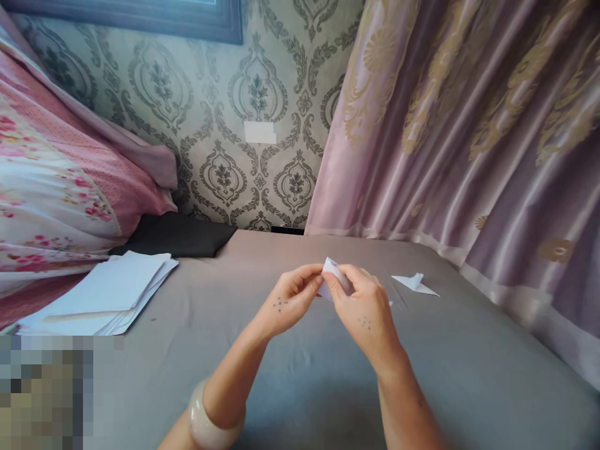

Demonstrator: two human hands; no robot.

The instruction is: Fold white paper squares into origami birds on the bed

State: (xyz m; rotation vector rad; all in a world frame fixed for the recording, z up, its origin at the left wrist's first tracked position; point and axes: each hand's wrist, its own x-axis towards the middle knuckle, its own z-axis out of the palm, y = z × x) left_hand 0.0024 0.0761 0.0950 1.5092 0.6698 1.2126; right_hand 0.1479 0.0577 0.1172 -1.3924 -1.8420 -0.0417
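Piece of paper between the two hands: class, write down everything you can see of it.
The piece of paper is white, thin-looking and plain where it shows. It is folded, with a narrow tip pointing up and a curved face below it. The left hand grips it from the left, the right hand from the right. They hide much of it, so its full shape, and whether it touches the grey sheet, cannot be told.

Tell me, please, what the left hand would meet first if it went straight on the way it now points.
The folded white paper, which the left hand is holding, comes first; just beyond it, the right hand would probably be next, though one view leaves depth unclear.
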